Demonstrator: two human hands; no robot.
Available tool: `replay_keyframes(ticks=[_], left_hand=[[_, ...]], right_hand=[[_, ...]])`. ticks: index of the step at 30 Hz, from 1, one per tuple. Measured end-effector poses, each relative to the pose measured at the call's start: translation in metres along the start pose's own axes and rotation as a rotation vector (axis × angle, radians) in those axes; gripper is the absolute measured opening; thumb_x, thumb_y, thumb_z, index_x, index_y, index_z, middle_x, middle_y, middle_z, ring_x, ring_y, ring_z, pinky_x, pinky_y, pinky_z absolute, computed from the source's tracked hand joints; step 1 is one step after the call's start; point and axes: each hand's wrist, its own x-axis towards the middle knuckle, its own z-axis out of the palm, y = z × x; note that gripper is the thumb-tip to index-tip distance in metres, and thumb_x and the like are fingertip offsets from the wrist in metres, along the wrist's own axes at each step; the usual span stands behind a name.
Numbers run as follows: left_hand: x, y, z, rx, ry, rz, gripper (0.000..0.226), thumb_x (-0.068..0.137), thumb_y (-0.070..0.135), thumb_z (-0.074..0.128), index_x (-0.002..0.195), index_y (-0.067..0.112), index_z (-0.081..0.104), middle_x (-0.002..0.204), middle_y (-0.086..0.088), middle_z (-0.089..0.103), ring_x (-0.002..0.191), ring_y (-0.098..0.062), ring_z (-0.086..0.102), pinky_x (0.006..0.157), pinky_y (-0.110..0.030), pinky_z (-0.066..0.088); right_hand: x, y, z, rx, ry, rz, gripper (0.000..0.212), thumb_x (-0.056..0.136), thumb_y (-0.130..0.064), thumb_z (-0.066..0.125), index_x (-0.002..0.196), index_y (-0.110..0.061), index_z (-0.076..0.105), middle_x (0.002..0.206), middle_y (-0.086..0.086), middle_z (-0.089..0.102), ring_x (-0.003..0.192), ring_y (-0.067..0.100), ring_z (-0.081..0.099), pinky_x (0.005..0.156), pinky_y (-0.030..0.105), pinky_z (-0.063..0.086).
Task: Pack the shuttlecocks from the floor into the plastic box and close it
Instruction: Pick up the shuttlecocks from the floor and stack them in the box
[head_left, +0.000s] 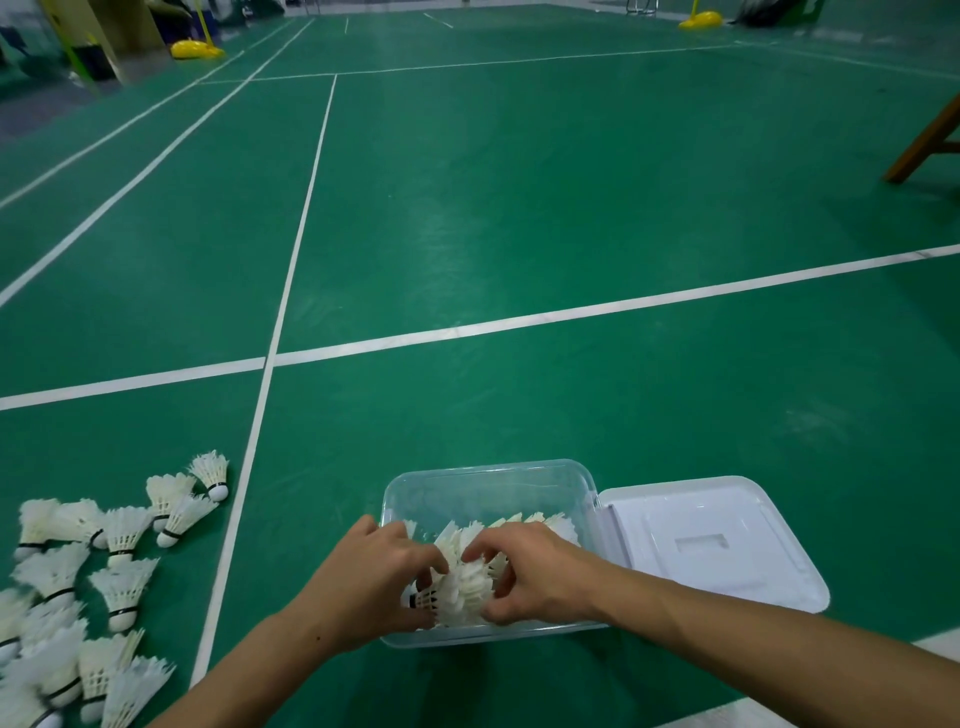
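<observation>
A clear plastic box (488, 480) stands on the green court floor in front of me, holding several white feather shuttlecocks (524, 522). Its white lid (711, 540) lies flat, swung out to the right of the box. Both hands are inside the box's near half. My left hand (371, 582) and my right hand (530, 577) together grip a short stack of shuttlecocks (465, 590) lying on its side. A pile of several loose shuttlecocks (88, 577) lies on the floor at the lower left.
White court lines (291, 260) cross the floor around the box. A wooden leg (924, 140) stands at the far right. Yellow net-post bases (195, 49) sit at the far left and far right (701, 21) of the court.
</observation>
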Motion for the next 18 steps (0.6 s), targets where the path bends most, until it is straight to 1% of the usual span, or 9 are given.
replay_keyframes(ticks=[2,4,6,9,11,13,14,16,18], left_hand=[[0.003,0.002,-0.002,0.021,-0.069,-0.028,0.049,0.08,0.064,0.075,0.123,0.044,0.064,0.108,0.022,0.072,0.096,-0.008,0.053,0.081,-0.034,0.035],[0.006,0.005,-0.004,0.061,-0.116,-0.053,0.049,0.083,0.063,0.075,0.126,0.044,0.064,0.111,0.016,0.07,0.098,-0.01,0.052,0.084,-0.034,0.033],[0.008,0.007,-0.003,0.088,-0.135,-0.061,0.048,0.083,0.059,0.076,0.127,0.042,0.065,0.111,0.011,0.069,0.099,-0.013,0.054,0.083,-0.033,0.031],[0.011,0.006,-0.005,0.097,-0.174,-0.068,0.049,0.084,0.058,0.077,0.128,0.041,0.066,0.112,0.015,0.072,0.103,-0.013,0.057,0.089,-0.031,0.034],[0.013,0.004,-0.006,0.095,-0.188,-0.058,0.049,0.083,0.058,0.077,0.128,0.041,0.066,0.111,0.016,0.074,0.104,-0.012,0.059,0.093,-0.031,0.034],[0.014,0.0,-0.005,0.087,-0.185,-0.039,0.048,0.083,0.056,0.078,0.128,0.042,0.065,0.11,0.018,0.076,0.103,-0.011,0.06,0.09,-0.031,0.035],[0.014,-0.001,-0.003,0.082,-0.178,-0.028,0.048,0.082,0.056,0.079,0.126,0.042,0.065,0.107,0.019,0.076,0.101,-0.011,0.061,0.086,-0.031,0.034],[0.013,-0.005,0.002,0.083,-0.148,-0.009,0.048,0.076,0.058,0.082,0.119,0.043,0.068,0.097,0.022,0.077,0.094,-0.011,0.061,0.079,-0.032,0.033],[0.012,-0.009,0.007,0.103,-0.133,-0.014,0.049,0.072,0.062,0.082,0.115,0.043,0.068,0.09,0.024,0.076,0.091,-0.01,0.061,0.076,-0.033,0.033]], right_hand=[[0.004,0.001,0.001,0.017,-0.022,0.02,0.063,0.084,-0.018,0.085,0.142,-0.017,0.062,0.123,0.003,0.07,0.096,0.019,0.074,0.087,0.033,0.062],[0.008,0.003,0.003,0.021,-0.031,0.023,0.062,0.083,-0.018,0.088,0.141,-0.017,0.065,0.123,0.005,0.072,0.097,0.021,0.075,0.09,0.038,0.062],[0.011,0.004,0.005,-0.001,-0.028,0.02,0.062,0.082,-0.019,0.09,0.139,-0.017,0.067,0.122,0.005,0.072,0.098,0.022,0.073,0.09,0.036,0.06],[0.014,0.005,0.008,-0.031,-0.011,0.022,0.065,0.081,-0.021,0.091,0.139,-0.018,0.063,0.13,0.004,0.066,0.106,0.022,0.068,0.091,0.03,0.056],[0.015,0.008,0.009,-0.05,-0.002,0.021,0.065,0.08,-0.022,0.092,0.136,-0.019,0.061,0.128,0.001,0.063,0.104,0.019,0.063,0.087,0.028,0.053],[0.016,0.011,0.009,-0.066,0.002,0.008,0.06,0.08,-0.022,0.092,0.132,-0.018,0.063,0.119,-0.003,0.059,0.093,0.014,0.059,0.08,0.024,0.048],[0.017,0.011,0.009,-0.071,0.004,0.001,0.059,0.08,-0.023,0.092,0.131,-0.018,0.064,0.117,-0.004,0.057,0.092,0.013,0.058,0.08,0.024,0.048],[0.017,0.013,0.009,-0.097,0.008,-0.017,0.059,0.08,-0.028,0.092,0.132,-0.02,0.065,0.121,-0.001,0.057,0.1,0.015,0.056,0.087,0.028,0.051],[0.017,0.015,0.01,-0.105,0.004,-0.021,0.06,0.08,-0.031,0.091,0.133,-0.022,0.065,0.125,0.003,0.056,0.109,0.019,0.056,0.095,0.032,0.052]])
